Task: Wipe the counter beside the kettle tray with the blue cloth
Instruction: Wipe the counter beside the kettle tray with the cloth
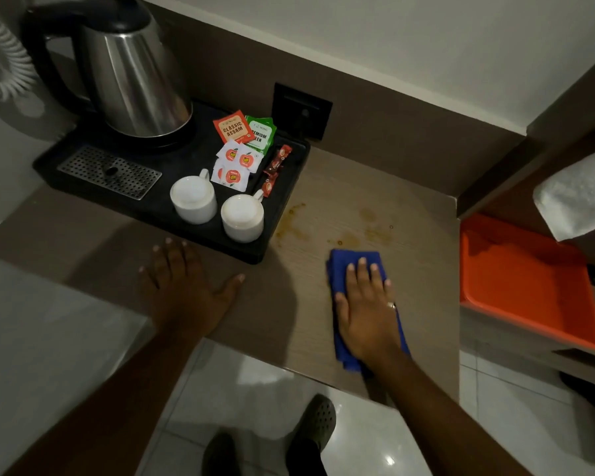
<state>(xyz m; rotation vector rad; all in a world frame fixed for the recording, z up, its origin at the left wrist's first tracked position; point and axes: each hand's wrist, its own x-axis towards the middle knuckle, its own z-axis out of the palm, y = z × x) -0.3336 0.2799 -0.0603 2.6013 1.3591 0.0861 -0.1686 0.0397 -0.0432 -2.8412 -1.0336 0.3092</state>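
Observation:
A folded blue cloth (344, 266) lies flat on the wood-grain counter (409, 214), right of the black kettle tray (251, 250). My right hand (366, 310) presses down on the cloth with fingers spread, covering most of it. Brown stains (344, 235) mark the counter just beyond the cloth, toward the tray's right edge. My left hand (186, 286) rests palm-down on the counter in front of the tray, fingers apart and holding nothing.
On the tray stand a steel kettle (134, 80), two white cups (217, 209) upside down, and tea and sugar sachets (241, 146). A black wall socket (303, 109) is behind. An orange tray (526, 286) and white towel (577, 201) sit to the right.

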